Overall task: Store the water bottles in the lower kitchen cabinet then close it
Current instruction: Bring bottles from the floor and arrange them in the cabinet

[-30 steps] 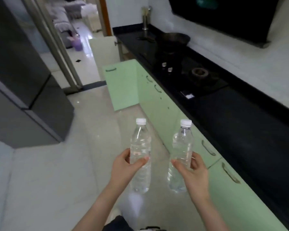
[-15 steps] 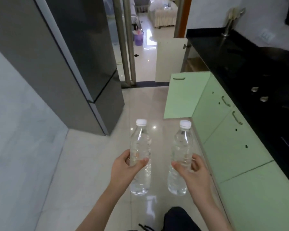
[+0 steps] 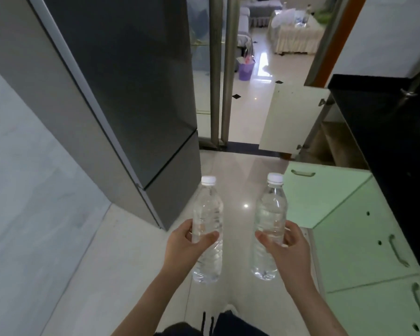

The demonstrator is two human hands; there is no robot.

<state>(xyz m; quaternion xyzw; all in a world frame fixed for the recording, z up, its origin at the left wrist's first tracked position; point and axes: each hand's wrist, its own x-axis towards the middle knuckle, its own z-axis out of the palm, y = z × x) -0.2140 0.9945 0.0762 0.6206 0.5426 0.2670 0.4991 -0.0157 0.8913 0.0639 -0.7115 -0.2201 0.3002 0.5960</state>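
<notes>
Underfoot, glossy floor runs between fridge and green cabinets (one open).

Both water bottles are clear, smooth plastic with white caps. The floor is glossy tile, the fridge matt grey, the surface glossy black.

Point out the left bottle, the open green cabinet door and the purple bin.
left bottle (image 3: pixel 207 212): head view, on the clear body below the cap.
open green cabinet door (image 3: pixel 323 197): head view, on the flat face below its handle.
purple bin (image 3: pixel 246 71): head view, on the front wall.
</notes>
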